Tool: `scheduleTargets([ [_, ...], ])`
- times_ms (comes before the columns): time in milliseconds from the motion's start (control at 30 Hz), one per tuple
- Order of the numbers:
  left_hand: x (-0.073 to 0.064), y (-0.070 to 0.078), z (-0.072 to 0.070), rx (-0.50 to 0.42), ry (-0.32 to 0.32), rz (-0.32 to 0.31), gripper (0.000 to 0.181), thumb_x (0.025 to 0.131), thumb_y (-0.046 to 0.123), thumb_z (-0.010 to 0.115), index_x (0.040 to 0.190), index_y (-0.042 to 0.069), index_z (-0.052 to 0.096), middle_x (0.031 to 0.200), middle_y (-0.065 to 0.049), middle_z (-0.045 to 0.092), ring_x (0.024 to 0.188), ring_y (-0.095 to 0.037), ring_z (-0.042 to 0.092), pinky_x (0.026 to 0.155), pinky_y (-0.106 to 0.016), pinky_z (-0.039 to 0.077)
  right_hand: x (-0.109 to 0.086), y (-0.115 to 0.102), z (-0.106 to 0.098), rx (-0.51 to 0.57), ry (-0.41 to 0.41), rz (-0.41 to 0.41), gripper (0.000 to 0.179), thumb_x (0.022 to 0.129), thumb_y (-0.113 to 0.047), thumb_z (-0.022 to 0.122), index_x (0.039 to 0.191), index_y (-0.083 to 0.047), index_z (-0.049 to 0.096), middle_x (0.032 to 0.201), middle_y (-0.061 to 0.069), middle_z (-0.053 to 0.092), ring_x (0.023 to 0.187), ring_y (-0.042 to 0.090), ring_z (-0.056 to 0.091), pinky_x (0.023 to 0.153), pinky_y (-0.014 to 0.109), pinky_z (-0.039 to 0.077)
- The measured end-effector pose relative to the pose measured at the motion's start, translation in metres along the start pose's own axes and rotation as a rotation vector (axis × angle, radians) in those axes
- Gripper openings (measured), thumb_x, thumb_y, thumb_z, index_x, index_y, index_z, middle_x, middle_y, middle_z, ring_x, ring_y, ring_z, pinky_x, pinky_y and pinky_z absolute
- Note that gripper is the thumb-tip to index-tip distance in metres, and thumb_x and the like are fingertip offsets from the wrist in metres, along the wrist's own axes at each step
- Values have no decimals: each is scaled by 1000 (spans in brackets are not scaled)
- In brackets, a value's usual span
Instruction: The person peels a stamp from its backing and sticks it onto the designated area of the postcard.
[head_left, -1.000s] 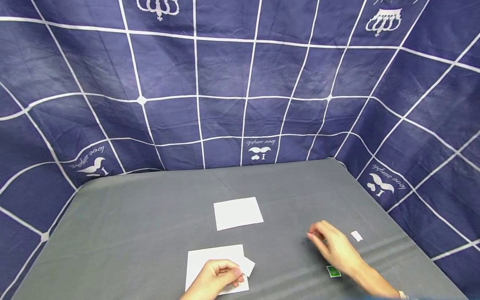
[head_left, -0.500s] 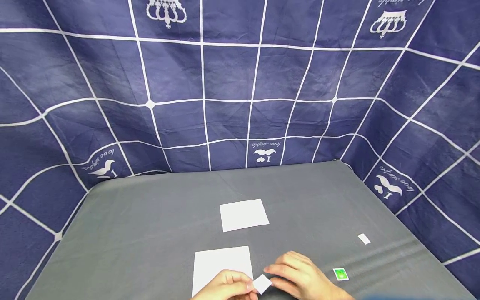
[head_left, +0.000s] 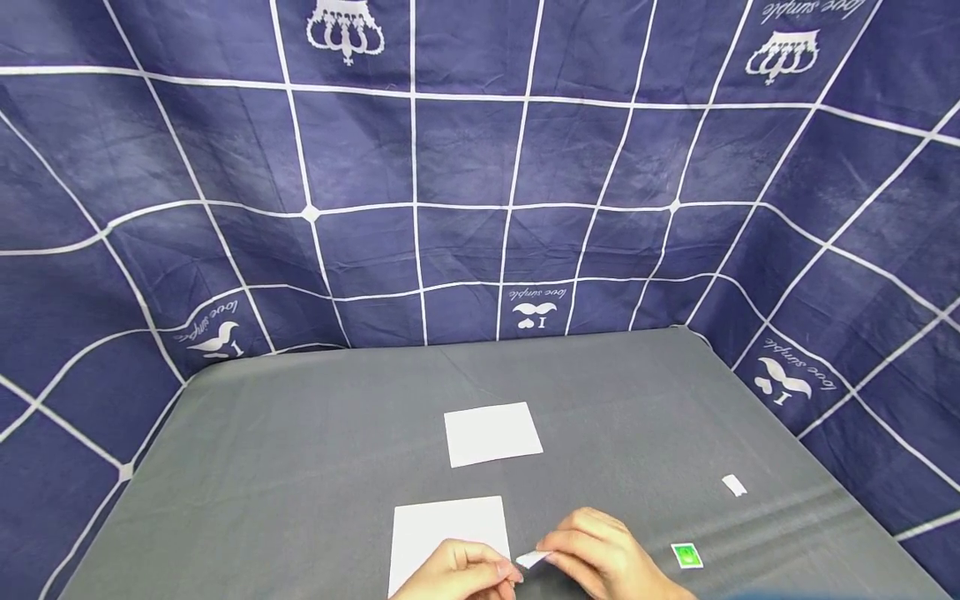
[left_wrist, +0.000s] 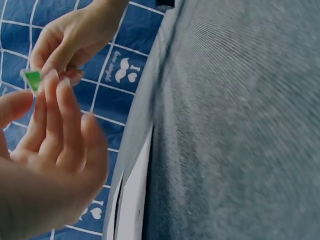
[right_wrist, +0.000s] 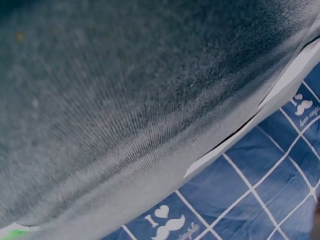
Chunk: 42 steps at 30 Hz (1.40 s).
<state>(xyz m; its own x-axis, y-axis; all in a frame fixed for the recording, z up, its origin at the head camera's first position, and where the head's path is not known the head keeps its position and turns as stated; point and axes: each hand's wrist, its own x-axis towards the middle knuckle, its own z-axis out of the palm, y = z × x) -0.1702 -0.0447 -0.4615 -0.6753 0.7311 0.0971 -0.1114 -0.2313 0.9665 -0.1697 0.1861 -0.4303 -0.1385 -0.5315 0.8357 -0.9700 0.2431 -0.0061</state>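
Note:
A small paper square, white on the side facing the head camera, is held up near the table's front edge. In the left wrist view this paper square shows a green face with a pale border. My right hand pinches it from the right between thumb and fingers. The fingertips of my left hand meet its near left corner; the thumb and fingers come together there, and the exact contact is partly hidden. Behind the left hand lies a white sheet. Neither hand shows in the right wrist view.
A second white sheet lies farther back on the grey tabletop. To the right are a green square with a white border and a small white scrap. A blue checked cloth hangs behind.
My right hand came left from beside the green square and took hold of the paper square in my left hand. The paper square has since tilted to nearly edge-on. The head view shifted slightly.

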Motion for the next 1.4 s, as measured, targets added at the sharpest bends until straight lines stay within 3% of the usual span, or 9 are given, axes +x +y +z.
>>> scheduleTargets([
  [133,2,-10,-1,590,278,203,21,84,13,68,99,-1,67,87,1,67,78,-6,60,67,-24,48,-21,-4,3,57,55,357,5,88,-3,67,90,-7,66,79,-3,59,67,4,53,60,12,42],
  [233,1,-15,-4,1104,521,247,41,73,21,78,111,12,65,101,2,61,91,-17,57,69,-37,45,-31,-7,2,44,39,628,22,81,2,72,91,-16,66,76,-11,56,65,1,50,57,11,40],
  [300,-1,-17,-8,1293,578,240,56,67,27,81,118,14,61,109,0,58,98,-23,55,72,-42,44,-36,-7,1,28,34,709,30,76,8,73,90,-18,66,74,-12,55,62,0,48,54,11,39],
  [433,-6,-19,-17,1362,499,151,66,69,34,79,126,8,57,118,-6,56,109,-29,52,84,-50,42,-38,-8,0,68,30,825,24,79,6,72,88,-16,66,73,-10,56,58,-1,46,49,14,38],
  [633,-9,-27,-13,1309,459,-122,84,75,54,69,137,3,46,140,-24,41,128,-48,32,95,-71,18,-37,-8,-6,285,-3,1068,4,92,-6,62,91,-9,64,72,-3,58,55,11,52,48,23,44],
  [800,-11,-36,-11,1390,453,-223,92,75,68,60,138,3,45,146,-22,34,133,-44,26,97,-71,9,-38,-8,-7,336,-17,1121,4,93,-9,61,89,-8,64,71,-6,56,54,15,52,47,23,43],
  [933,-13,-36,-14,1446,408,-224,92,75,71,56,137,3,47,146,-21,35,134,-42,27,96,-71,12,-40,-8,-7,343,-12,1101,4,92,-8,62,88,-8,64,70,-4,56,54,16,52,48,23,43],
  [1100,-12,-30,-28,1515,204,-217,93,78,75,49,141,7,41,149,-17,32,135,-39,26,98,-69,15,-45,-9,-8,327,-6,1077,5,91,-6,62,87,-9,63,68,-1,56,53,14,52,47,22,42],
  [1400,-13,-16,-53,1775,-49,85,84,84,74,40,141,12,43,146,-11,39,131,-34,36,92,-61,33,-51,-8,-11,343,-41,1073,6,92,-3,61,88,-6,64,67,2,56,53,15,52,46,23,42],
])
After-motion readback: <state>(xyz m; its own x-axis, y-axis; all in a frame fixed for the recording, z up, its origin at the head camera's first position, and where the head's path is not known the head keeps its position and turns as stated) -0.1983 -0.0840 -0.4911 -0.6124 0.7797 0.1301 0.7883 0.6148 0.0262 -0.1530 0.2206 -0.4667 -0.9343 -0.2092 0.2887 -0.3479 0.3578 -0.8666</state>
